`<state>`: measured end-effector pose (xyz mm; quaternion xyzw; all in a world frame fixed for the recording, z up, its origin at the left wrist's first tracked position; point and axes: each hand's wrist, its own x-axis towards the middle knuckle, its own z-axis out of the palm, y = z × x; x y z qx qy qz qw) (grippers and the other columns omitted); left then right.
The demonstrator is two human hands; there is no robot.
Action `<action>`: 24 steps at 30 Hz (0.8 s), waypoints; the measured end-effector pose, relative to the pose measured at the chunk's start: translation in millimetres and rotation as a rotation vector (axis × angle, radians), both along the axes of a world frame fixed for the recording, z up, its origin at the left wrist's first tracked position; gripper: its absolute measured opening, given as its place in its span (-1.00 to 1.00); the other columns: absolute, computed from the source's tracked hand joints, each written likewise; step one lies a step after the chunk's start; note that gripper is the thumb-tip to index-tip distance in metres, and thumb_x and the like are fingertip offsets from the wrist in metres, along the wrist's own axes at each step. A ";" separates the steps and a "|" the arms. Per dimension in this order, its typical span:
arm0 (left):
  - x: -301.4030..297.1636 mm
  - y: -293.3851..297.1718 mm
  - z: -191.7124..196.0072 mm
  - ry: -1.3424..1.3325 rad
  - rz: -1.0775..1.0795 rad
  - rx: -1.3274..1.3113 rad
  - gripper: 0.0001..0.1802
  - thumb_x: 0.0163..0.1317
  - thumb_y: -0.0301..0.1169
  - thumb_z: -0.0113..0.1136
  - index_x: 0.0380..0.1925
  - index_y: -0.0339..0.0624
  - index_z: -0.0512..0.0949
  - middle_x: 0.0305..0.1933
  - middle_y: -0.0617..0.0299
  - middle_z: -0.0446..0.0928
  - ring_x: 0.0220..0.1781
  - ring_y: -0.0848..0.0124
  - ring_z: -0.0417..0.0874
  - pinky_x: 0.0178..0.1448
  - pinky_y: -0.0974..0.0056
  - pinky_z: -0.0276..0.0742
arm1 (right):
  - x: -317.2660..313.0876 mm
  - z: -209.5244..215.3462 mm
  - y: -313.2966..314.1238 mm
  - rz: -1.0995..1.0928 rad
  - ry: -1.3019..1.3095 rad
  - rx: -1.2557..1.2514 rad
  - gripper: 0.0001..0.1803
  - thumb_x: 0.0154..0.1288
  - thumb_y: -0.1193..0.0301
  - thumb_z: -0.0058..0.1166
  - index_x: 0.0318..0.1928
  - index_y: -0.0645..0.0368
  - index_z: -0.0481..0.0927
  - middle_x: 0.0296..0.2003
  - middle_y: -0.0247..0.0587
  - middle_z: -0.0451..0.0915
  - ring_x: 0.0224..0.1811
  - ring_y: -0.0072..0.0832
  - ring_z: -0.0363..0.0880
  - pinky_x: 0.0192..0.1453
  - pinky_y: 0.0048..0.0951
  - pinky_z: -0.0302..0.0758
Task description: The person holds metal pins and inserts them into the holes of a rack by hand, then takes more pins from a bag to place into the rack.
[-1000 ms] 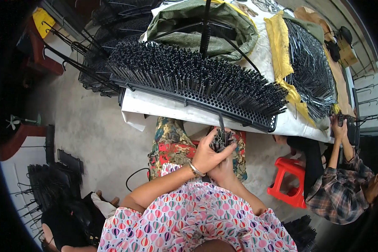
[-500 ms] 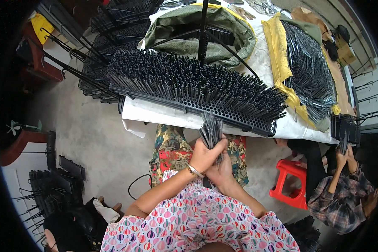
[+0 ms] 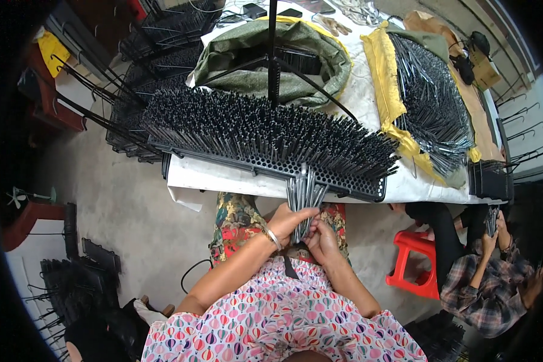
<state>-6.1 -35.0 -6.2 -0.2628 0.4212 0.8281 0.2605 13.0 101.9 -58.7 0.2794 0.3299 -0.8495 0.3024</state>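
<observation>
My left hand (image 3: 288, 221) is wrapped round a bundle of thin dark rods (image 3: 303, 192), whose upper ends fan out at the table's near edge. My right hand (image 3: 323, 240) has its fingers closed at the bundle's lower right side, touching the rods. Just beyond the bundle lies a long black perforated rack (image 3: 320, 175), densely filled with upright black rods (image 3: 253, 123). Bare holes show along the rack's near edge and right end. An upright black post (image 3: 273, 60) with slanting braces rises behind the rods.
A green sack (image 3: 223, 57) stands open behind the rack. To the right, a yellow-edged sack (image 3: 385, 78) holds many loose dark rods. More filled racks (image 3: 169, 75) sit at the left. On the right, a co-worker in a plaid shirt (image 3: 485, 298) holds rods near a red stool (image 3: 411, 265).
The bundle has turned more upright and spread out in my hands. My right hand has shifted lower along its right side. The whole view has moved slightly.
</observation>
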 end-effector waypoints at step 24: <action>2.2 6.4 25.7 0.086 0.018 -0.011 -0.79 0.16 -0.57 0.12 -0.17 -0.37 0.50 -0.22 0.10 0.59 -0.27 0.35 0.66 -0.20 0.36 0.67 | -16.7 32.8 14.7 0.069 0.500 0.266 -0.68 0.39 0.23 -0.09 -0.30 0.25 0.53 -0.47 -0.41 0.45 -0.46 -0.68 0.38 -0.33 -0.65 0.37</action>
